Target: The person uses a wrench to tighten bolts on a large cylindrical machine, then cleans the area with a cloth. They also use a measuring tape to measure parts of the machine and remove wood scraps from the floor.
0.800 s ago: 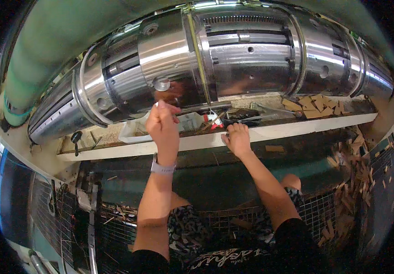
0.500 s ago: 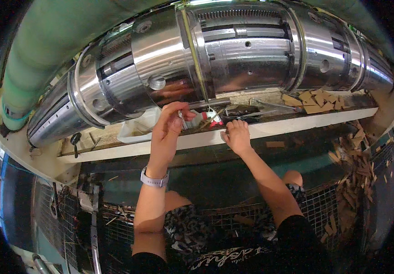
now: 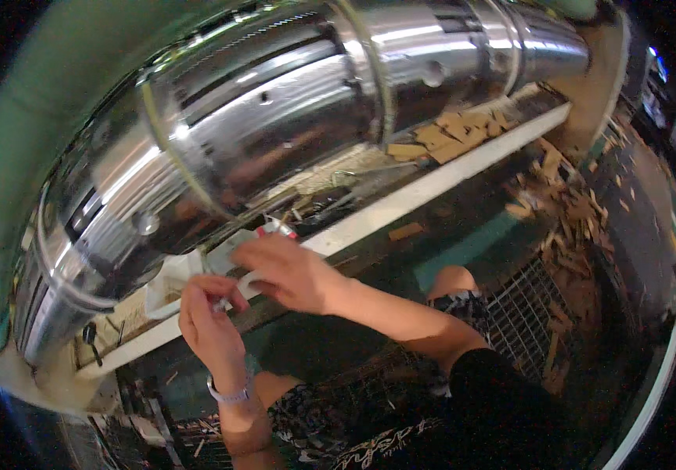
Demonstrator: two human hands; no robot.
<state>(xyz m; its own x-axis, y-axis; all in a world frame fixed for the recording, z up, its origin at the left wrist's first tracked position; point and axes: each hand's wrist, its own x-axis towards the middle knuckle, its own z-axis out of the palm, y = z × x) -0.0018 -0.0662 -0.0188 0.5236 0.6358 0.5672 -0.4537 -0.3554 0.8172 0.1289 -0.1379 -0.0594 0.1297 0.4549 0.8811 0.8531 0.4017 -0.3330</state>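
My left hand (image 3: 211, 317), with a pale watch (image 3: 230, 392) on its wrist, is in front of the white ledge (image 3: 408, 197). Its fingers are curled around something small and pale that I cannot make out. Close to its right, my right hand (image 3: 295, 272) reaches leftward, slightly blurred. A gap shows between its thumb and its bent fingers, and nothing is visibly held there. The two hands are near each other but appear apart. Behind them stand a white plastic bin (image 3: 173, 283) and a small red and white item (image 3: 279, 229), partly hidden by the right hand.
A large shiny metal cylinder (image 3: 275, 117) with holes and ring bands spans the far side, beside a green curved housing (image 3: 36, 149). Tan flat pieces (image 3: 451, 135) lie on the shelf, and more pieces (image 3: 565, 211) are heaped lower right. Wire mesh (image 3: 522, 313) lies below.
The view has swung to the right and tilted. My right hand has left the ledge and come over beside my left hand, which has come lower, its fingers still curled.
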